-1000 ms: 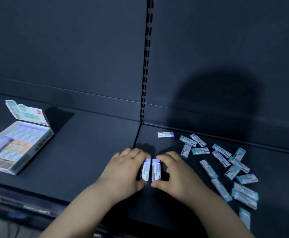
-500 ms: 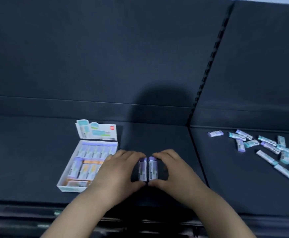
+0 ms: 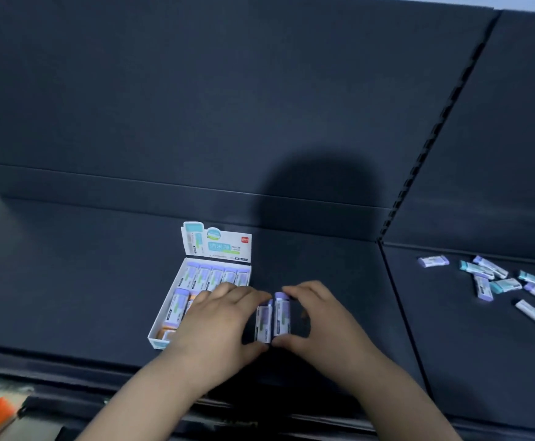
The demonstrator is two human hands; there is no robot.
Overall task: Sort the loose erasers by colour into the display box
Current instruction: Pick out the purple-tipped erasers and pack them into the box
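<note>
A pair of purple erasers [image 3: 272, 321] is being held side by side, long edges touching, just to the right of the display box [image 3: 158, 342]. The pair is being clamped from both sides. The left hand [image 3: 224, 319] is being curled around the left eraser, fingers at its far end and thumb at its near end. The right hand [image 3: 320, 323] is being curled the same way around the right one. Whether the pair is being rested on the dark shelf [image 3: 68, 281] or lifted off it cannot be told.

The box is being shown open, its printed lid flap [image 3: 224, 246] standing upright at the back. A row of purple-capped erasers is being displayed along its far side; nearer, one purple eraser and some orange ones are being partly hidden by the left hand.

Well apart on the neighbouring shelf section to the right, loose erasers [image 3: 495, 281] in purple and teal are being left scattered.
</note>
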